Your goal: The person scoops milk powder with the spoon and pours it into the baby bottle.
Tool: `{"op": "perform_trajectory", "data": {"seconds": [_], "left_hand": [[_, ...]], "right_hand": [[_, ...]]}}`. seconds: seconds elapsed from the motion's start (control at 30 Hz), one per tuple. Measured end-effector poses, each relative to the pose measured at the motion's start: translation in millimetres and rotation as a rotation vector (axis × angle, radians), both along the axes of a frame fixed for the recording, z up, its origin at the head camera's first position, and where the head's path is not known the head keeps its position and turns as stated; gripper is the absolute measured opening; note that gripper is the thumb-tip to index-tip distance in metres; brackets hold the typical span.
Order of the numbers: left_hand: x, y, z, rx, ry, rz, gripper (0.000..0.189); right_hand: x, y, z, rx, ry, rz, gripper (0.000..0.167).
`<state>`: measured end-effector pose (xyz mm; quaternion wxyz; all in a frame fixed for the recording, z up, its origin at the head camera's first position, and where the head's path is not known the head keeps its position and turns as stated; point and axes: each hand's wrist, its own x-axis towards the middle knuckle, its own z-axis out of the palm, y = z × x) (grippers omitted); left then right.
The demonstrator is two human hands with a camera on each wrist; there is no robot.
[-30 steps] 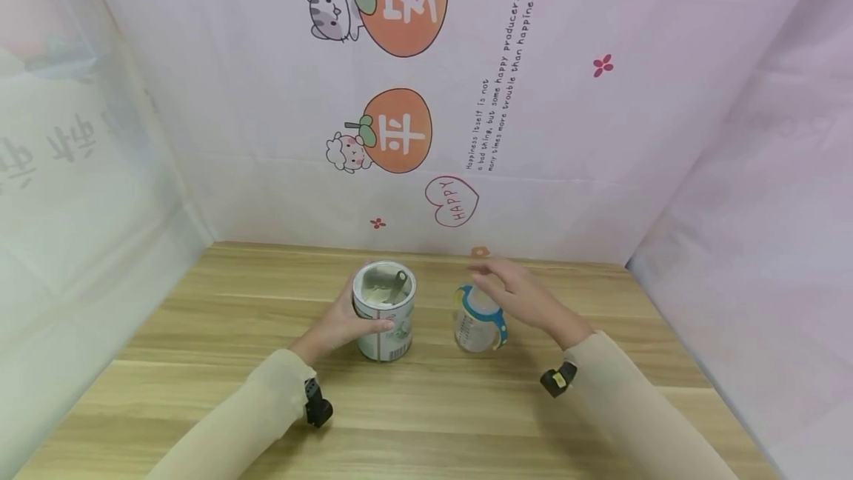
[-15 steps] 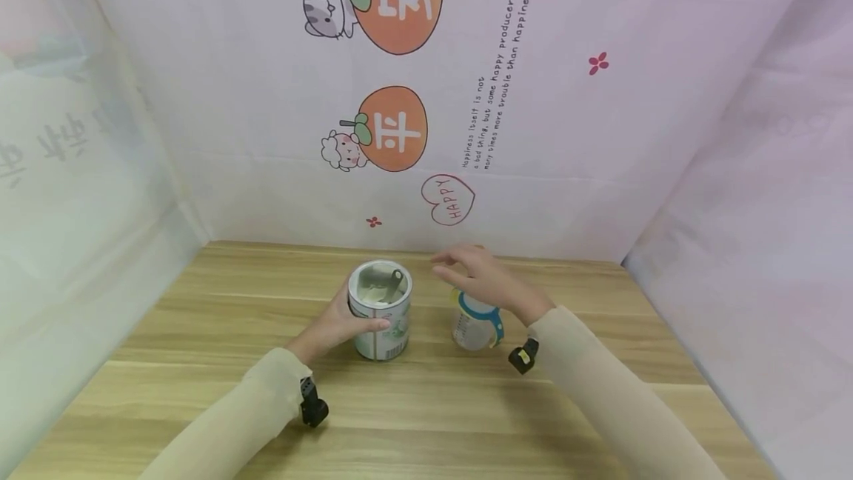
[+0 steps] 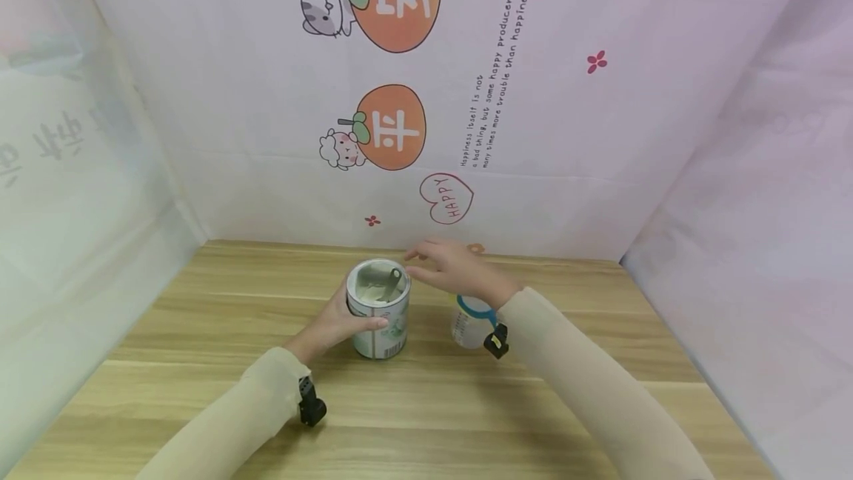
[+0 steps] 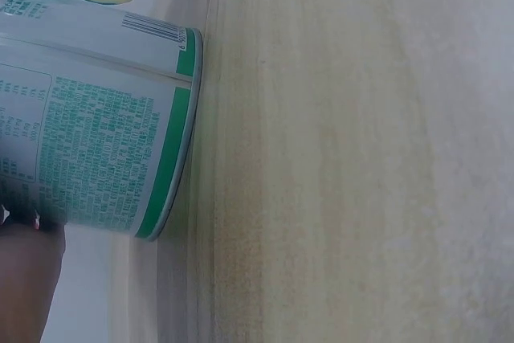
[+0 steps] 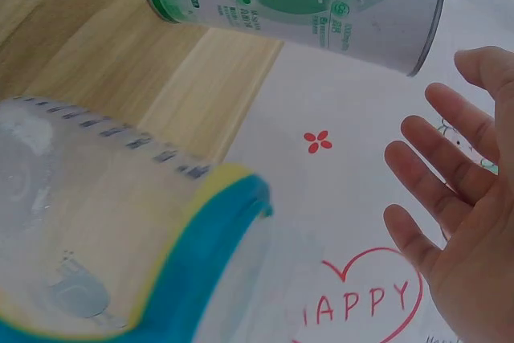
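My left hand (image 3: 338, 323) grips a white and green milk powder can (image 3: 395, 326) from its left side, thumb across the front. The can stands upright and uncovered, with a scoop (image 3: 394, 284) leaning in the pale powder. Just right of its rim my right hand (image 3: 453, 269) hovers, holding nothing; in the right wrist view its fingers (image 5: 430, 178) are spread and loosely bent. Below that wrist stands a clear baby bottle (image 3: 468, 330) with a blue and yellow handled collar, partly hidden by the forearm. Printed text covers the can's side (image 4: 96, 150) in the left wrist view.
Can and bottle stand side by side on a wood-grain table (image 3: 400, 421). Behind it rises a white printed cloth (image 3: 546, 191), with more pale cloth (image 3: 746, 243) hanging at both sides. A black camera (image 3: 311, 404) is strapped to the left wrist, another (image 3: 496, 341) to the right.
My right hand has moved left, from over the bottle to beside the can's rim. My left hand has kept its grip on the can, and both containers stay in place.
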<state>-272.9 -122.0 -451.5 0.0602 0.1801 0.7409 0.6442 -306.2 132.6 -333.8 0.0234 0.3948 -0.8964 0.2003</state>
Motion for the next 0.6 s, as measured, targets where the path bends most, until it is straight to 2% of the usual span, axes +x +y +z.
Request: {"op": "perform_trajectory", "data": {"seconds": [0.27, 0.6], "left_hand": [[3.0, -0.4, 2.1, -0.009, -0.041, 0.008, 0.106], [2.9, 0.8, 3.1, -0.005, -0.012, -0.005, 0.104]], "right_hand": [[-8.2, -18.7, 2.8, 0.071, 0.124, 0.077, 0.022], [-9.8, -27.6, 10.3, 0.17, 0.243, 0.093, 0.016]]}}
